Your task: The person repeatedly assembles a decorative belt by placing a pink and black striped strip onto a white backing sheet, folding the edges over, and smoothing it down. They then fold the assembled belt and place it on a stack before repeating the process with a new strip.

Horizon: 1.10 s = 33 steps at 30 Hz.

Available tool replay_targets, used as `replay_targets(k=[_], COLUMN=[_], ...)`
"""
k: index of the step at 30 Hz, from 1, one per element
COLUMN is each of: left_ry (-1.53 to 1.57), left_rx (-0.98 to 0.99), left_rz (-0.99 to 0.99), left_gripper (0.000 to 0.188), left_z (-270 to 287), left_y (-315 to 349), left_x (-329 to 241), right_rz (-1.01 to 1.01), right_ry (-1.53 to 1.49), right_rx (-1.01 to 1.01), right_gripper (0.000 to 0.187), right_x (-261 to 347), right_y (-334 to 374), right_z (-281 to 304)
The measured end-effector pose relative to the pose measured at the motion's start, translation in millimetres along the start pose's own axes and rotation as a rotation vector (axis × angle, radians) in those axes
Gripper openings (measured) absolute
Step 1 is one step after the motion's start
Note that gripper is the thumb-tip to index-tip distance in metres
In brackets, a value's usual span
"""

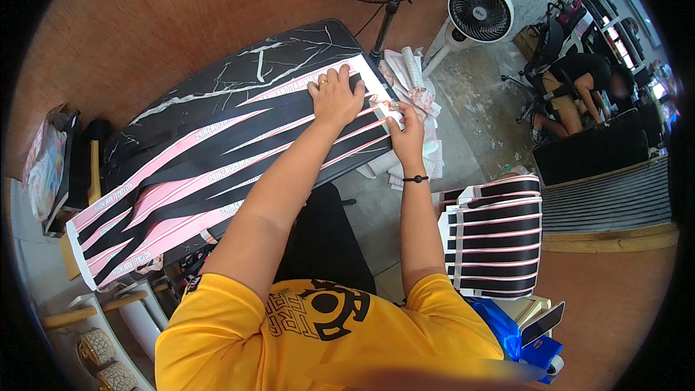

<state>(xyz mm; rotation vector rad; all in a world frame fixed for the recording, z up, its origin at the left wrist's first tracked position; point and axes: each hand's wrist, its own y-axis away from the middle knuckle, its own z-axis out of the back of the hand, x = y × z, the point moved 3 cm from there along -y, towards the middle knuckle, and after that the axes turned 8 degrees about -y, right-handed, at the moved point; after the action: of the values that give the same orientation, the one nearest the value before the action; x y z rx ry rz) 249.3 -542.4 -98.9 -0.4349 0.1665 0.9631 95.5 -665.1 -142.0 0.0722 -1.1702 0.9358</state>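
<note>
A long pink and white printed sheet (168,199) lies aslant across a black marble-patterned table (239,72). Several black ribbon-like strips (217,146) run along it; some are loose and overlap toward the left. My left hand (337,98) presses flat on the strips near the sheet's far right end, fingers spread. At the sheet's white right end (369,72), my right hand (409,130) pinches a small curled strip of paper (388,105) between thumb and fingers. Part of that strip is hidden by the fingers.
Crumpled printed paper strips (416,80) hang and lie beyond the table's right end. A black-and-white striped bundle (499,232) sits right of my right arm. Two fans (481,11) stand behind. Someone (583,87) bends forward on the far right. Shelves (108,333) with shoes are lower left.
</note>
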Motion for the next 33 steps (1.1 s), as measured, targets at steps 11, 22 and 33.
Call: replay_targets(k=[11,22,33], left_ry=[-0.139,-0.186,-0.208], left_rx=[0.195,0.182,0.194], left_rz=[-0.137,-0.165,-0.136], left_gripper=[0.065,0.058,0.059], left_z=[5.3,-7.7,-7.2], left_y=[20.6,52.9,62.5], left_x=[-12.2,-12.3,-19.3], right_rz=[0.039,0.028,0.047], right_ry=[0.019,-0.011,0.035], right_rx=[-0.015,0.009,0.002], right_gripper=[0.044,0.043,0.042], right_x=[3.9,0.8,1.9], right_y=[1.0,-0.5,-0.5], right_z=[0.0,-0.7,-0.3])
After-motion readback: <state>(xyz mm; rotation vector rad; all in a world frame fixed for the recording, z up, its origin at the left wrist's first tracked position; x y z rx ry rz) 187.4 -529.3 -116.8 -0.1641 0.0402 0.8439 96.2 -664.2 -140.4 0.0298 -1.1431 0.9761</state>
